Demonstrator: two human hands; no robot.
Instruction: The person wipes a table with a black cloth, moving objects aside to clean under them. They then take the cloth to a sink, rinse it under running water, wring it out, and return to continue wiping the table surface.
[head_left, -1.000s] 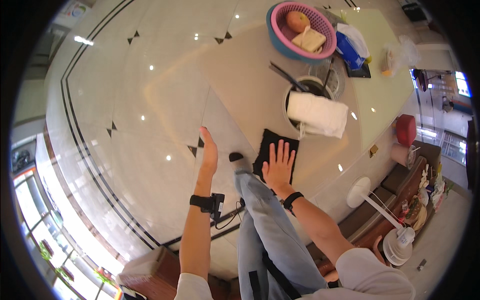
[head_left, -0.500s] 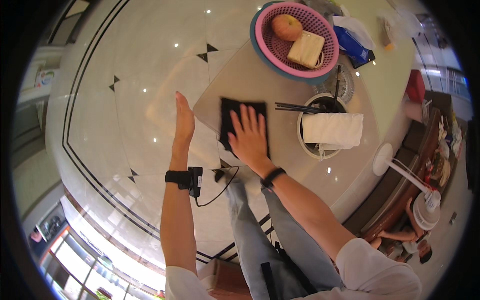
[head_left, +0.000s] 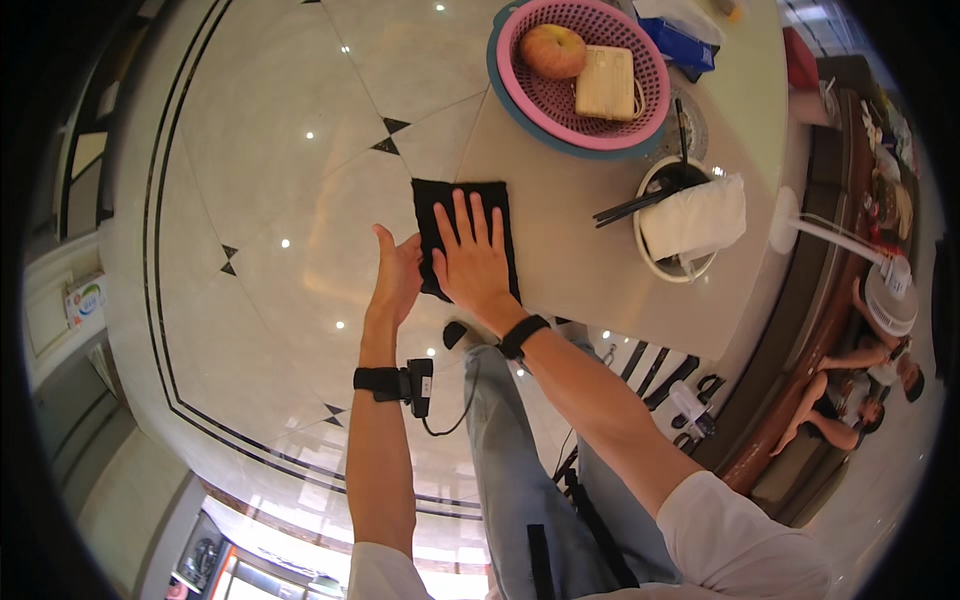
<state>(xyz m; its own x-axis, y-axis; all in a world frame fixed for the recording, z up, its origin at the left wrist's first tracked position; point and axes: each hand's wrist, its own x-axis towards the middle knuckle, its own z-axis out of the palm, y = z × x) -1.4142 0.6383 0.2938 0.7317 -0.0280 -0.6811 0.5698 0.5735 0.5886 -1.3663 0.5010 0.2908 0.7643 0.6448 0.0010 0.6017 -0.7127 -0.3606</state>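
Observation:
Flat on a black cloth (head_left: 432, 205) lies my right hand (head_left: 474, 258), fingers spread. The cloth is at the left edge of the beige table (head_left: 580, 260) and part of it reaches over that edge. My left hand (head_left: 398, 275) is held in the air just left of the cloth, below the tabletop's edge in the picture. Its thumb stands apart and its palm is turned toward the cloth; nothing is in it. Whether its fingertips touch the cloth I cannot tell.
Toward the far side stands a pink basket (head_left: 655, 100) with an apple (head_left: 553, 51) and a cream box (head_left: 604, 84). A white-rimmed pot (head_left: 648, 250) with chopsticks (head_left: 635, 207) and a white cloth (head_left: 695, 217) is at the right. Other people (head_left: 850, 410) sit beyond, near a white fan (head_left: 890, 295).
My right hand and the black cloth have shifted left to the table's edge. My left hand has come closer to the cloth. The head view has also turned.

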